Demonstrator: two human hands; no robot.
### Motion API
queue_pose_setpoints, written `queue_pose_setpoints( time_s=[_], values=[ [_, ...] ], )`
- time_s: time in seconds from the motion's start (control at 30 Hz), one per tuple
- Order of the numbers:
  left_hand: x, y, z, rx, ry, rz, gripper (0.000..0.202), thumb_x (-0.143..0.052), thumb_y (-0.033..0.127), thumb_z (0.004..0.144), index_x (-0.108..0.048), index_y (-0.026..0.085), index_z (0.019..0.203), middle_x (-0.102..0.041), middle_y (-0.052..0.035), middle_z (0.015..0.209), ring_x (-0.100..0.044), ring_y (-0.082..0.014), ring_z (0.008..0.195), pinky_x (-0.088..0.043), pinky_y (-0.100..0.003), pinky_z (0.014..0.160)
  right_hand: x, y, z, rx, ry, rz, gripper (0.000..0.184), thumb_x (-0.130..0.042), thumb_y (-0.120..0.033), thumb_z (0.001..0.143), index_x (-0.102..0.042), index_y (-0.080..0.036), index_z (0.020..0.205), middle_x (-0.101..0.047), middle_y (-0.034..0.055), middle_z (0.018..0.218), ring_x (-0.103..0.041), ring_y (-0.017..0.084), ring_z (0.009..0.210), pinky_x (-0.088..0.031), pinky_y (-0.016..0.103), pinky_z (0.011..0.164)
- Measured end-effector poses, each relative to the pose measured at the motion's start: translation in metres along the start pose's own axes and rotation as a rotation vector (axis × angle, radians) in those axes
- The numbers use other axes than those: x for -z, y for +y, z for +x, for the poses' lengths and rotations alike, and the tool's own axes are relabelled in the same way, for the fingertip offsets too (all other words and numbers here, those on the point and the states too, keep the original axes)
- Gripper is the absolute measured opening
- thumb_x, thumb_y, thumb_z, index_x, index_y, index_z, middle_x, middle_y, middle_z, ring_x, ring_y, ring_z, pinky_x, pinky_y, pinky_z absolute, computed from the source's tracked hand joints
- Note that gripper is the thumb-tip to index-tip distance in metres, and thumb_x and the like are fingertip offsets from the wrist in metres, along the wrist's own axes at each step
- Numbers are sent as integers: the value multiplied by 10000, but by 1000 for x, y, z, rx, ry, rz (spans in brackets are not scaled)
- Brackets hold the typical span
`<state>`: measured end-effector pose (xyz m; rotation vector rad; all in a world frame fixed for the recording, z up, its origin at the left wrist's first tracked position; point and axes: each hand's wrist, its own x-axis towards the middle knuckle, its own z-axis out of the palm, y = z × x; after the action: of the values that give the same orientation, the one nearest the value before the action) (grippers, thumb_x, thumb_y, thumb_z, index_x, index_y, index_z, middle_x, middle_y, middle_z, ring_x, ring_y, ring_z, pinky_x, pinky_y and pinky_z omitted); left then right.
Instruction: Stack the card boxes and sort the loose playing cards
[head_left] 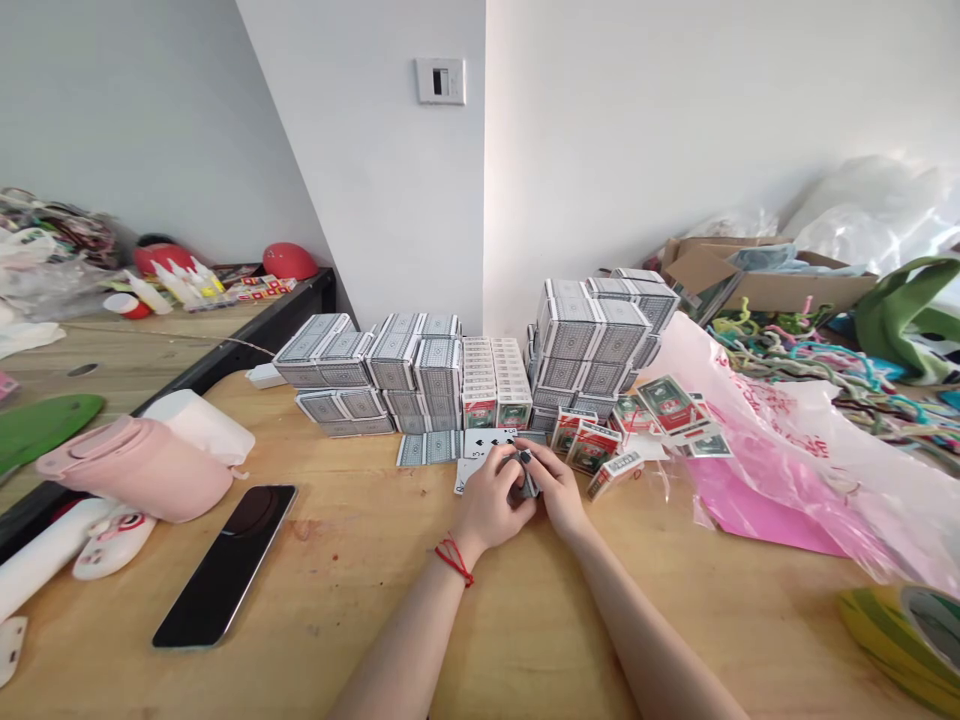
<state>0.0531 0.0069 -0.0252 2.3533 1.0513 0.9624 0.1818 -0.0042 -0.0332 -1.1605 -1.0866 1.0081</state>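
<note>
Both hands close round a deck of playing cards (527, 485) low over the table. My left hand (491, 500), with a red string at its wrist, grips the deck from the left with curled fingers. From the right, my right hand (555, 485) presses its fingers along the deck's top and side; the fingers partly hide the deck. Just beyond the hands lie face-up cards (484, 440), one a spade card, beside a row of face-down grey-backed cards (431, 447). Small red and green card boxes (595, 447) stand right of my right hand.
Behind are stacked grey card blocks (322, 355), a taller stack (592, 330) and white card boxes (495, 370). A black phone (225, 565) and pink bottle (142, 465) lie left. Pink plastic (780, 490), yellow tape (900, 640) and a cardboard box (787, 285) are right.
</note>
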Motion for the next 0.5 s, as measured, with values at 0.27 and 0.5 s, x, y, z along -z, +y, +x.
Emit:
queue_pose_setpoints(
  time_s=[0.27, 0.5],
  values=[
    [-1, 0, 0, 1, -10, 40, 130, -561, 208, 651, -467, 197, 741, -488, -63, 1044, -545, -158, 732, -440, -284, 591, -1, -1, 0, 17, -44, -41, 308, -545, -439, 749, -656, -235, 952, -632, 50, 1012, -542, 241, 992, -387, 379, 906],
    [-3, -2, 0, 17, 5, 37, 130, -554, 169, 629, -467, 194, 722, -483, -60, 1015, -530, -147, 717, -438, -274, 583, -1, -2, 0, 7, -48, -49, 299, -539, -433, 753, -659, -238, 944, -636, 41, 1004, -549, 233, 982, -381, 370, 902]
  ],
)
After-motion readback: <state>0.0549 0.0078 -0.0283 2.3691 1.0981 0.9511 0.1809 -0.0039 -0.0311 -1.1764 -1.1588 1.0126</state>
